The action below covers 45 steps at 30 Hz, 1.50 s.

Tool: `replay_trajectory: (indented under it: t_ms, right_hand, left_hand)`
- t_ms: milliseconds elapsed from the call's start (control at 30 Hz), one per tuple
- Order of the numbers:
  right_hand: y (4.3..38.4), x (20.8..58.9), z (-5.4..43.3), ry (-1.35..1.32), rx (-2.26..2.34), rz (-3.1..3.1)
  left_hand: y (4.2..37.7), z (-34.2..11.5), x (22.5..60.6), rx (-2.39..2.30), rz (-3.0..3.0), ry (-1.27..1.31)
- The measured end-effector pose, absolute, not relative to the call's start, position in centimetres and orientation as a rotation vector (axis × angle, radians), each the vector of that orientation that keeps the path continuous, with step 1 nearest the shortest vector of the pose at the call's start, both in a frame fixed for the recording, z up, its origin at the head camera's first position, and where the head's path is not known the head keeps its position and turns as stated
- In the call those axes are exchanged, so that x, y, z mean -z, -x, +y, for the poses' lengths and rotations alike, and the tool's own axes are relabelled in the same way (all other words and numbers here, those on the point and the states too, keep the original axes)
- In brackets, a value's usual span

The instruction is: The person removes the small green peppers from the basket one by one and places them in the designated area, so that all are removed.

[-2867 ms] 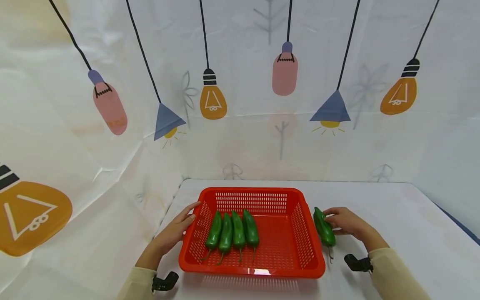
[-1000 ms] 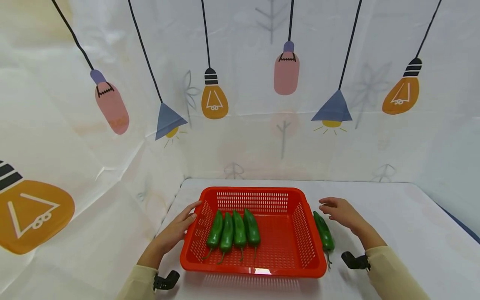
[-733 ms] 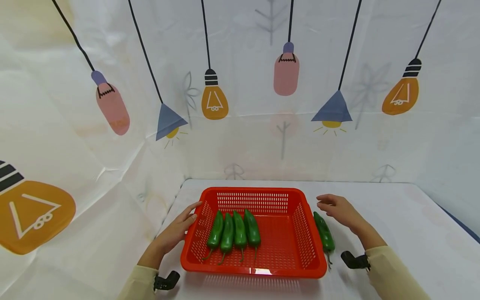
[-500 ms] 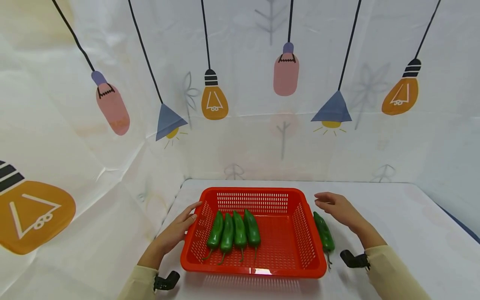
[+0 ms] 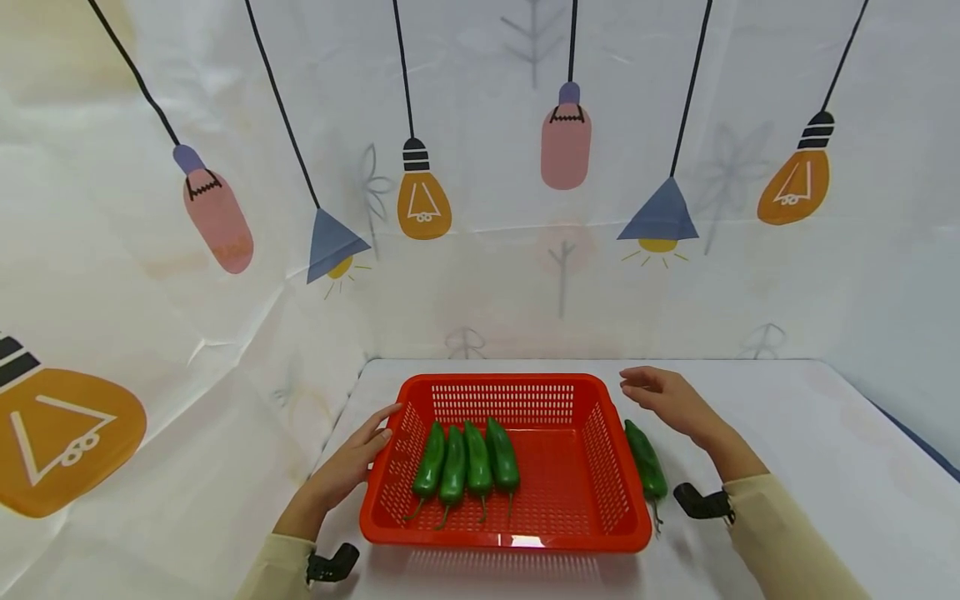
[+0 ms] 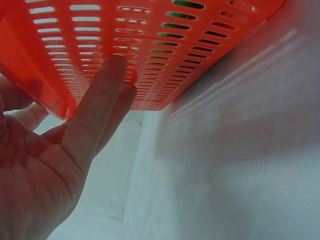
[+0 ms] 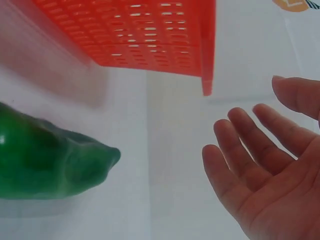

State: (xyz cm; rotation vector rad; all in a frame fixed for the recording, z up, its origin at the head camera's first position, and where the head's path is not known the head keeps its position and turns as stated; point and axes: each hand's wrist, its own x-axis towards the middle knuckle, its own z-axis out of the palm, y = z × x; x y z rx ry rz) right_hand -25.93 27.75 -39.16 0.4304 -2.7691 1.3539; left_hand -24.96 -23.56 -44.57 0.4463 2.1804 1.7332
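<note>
A red perforated plastic basket [image 5: 555, 471] sits on the table, with several green chili peppers [image 5: 478, 467] lying side by side in its left half. My left hand [image 5: 348, 467] holds the basket's left rim; in the left wrist view two fairly straight fingers [image 6: 97, 102] lie against the outer wall below the rim. Another green pepper [image 5: 647, 465] lies on the table along the basket's right side, stem toward me. Beyond its tip my right hand [image 5: 670, 400] hovers with fingers extended, holding nothing. In the right wrist view the palm [image 7: 290, 200] is apart from pepper and basket.
White cloth covers the table [image 5: 810, 450]. A white backdrop [image 5: 495, 275] printed with hanging lamps and bulbs rises behind and to the left. Each wrist carries a small black camera, such as the right one [image 5: 705, 502].
Earlier, my right hand's fingers were on the pepper beside the basket. They have since let go, and the hand has moved away from me and leftward. The left hand keeps its place.
</note>
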Motion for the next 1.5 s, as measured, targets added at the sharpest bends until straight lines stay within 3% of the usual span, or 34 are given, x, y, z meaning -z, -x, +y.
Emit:
replay_trajectory:
  t_ms: [833, 1500]
  right_hand:
    - [26.4, 36.0, 25.2, -0.502, -1.367, -2.739]
    - [27.4, 35.5, 22.2, -0.601, -1.391, -2.753]
  left_hand:
    - [25.1, -23.6, 44.4, -1.726, 2.189, -0.443]
    - [25.0, -23.4, 44.5, -1.734, 2.186, -0.428]
